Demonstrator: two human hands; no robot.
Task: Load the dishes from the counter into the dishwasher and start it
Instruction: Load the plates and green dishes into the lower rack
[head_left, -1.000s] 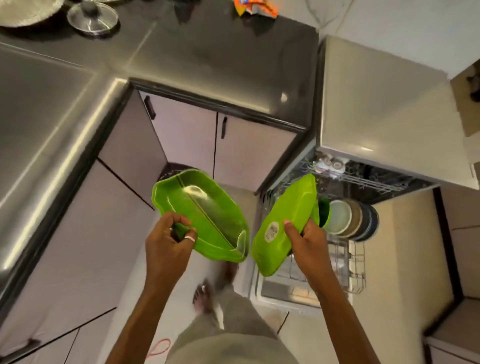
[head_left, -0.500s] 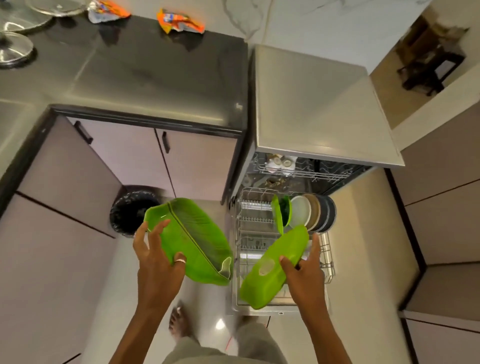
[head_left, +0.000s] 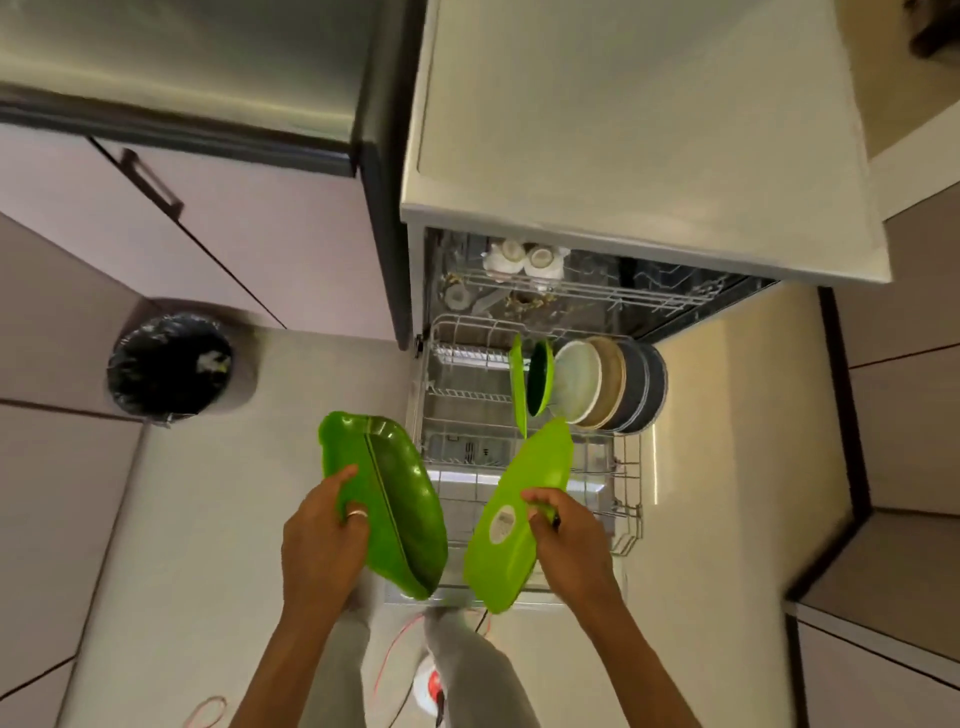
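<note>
Nearest us, bottom of frame: our legs and a red cord (head_left: 400, 639) on the floor, just short of the rack's front. We note it as a risk for the feet.

Centre-low: left hand (head_left: 324, 525) holds the first leaf plate (head_left: 402, 493) by its rim, thumb on the inner face, hollow side toward us. Right hand (head_left: 563, 530) grips the second leaf plate (head_left: 511, 499) by its edge. Its stickered underside faces us and it is tilted steeply, tip toward the rack.

Change against half a second ago: we are closer over the dishwasher. The counter (head_left: 182, 62) has slid up to the top left and the lower rack (head_left: 629, 499) fills mid-frame. The second plate's tip, then short of the row, now lies just below the racked green plate (head_left: 517, 384). Both plates stay in hand. We judge the carry done and slotting of the right-hand plate next, with the left-hand plate queued.

Room: the row at centre right runs racked green plate, dark green bowl (head_left: 540, 376), white plate (head_left: 576, 382), tan plate (head_left: 612, 382), dark plates (head_left: 644, 387), standing close together. Bare tines show left of that row, and we judge that to be the free slot. The edges to clear are the rack's wire rim at right and front. The two held plates are apart from each other.

Farther: the upper rack (head_left: 623, 299) with white cups (head_left: 524, 257) sits inside the machine under the dishwasher top (head_left: 623, 130), behind the lower rack. Headroom looks tight there. The bin (head_left: 169, 364) at mid left is well apart.
</note>
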